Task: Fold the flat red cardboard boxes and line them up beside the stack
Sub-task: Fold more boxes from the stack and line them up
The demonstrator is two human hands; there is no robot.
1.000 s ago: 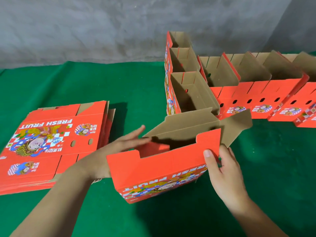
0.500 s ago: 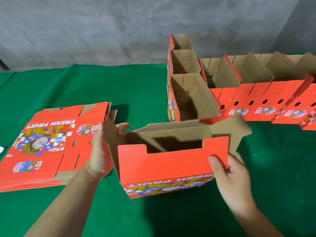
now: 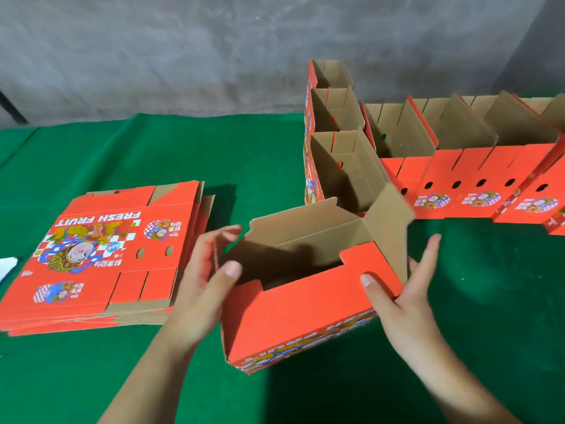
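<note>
A half-folded red box [image 3: 305, 310] with a brown inside stands open-topped on the green cloth in front of me. My left hand [image 3: 198, 286] grips its left end, thumb at the front corner and fingers round the left side flap. My right hand [image 3: 406, 298] holds the right front corner, with the thumb on the red front panel and the fingers straight against the raised brown right flap [image 3: 388, 228]. The stack of flat red boxes [image 3: 101, 255] printed FRESH FRUIT lies to the left.
Three folded boxes [image 3: 342, 166] stand in a column behind the held box. A row of several more [image 3: 458, 185] runs off to the right edge. Green cloth [image 3: 122, 377] covers the table, a grey wall [image 3: 183, 56] rises behind, and a white scrap [image 3: 6, 267] shows at the far left.
My left hand came off the outside of the left flap and now grips the box's left end. The right flap has swung upright, and the box stands squarer.
</note>
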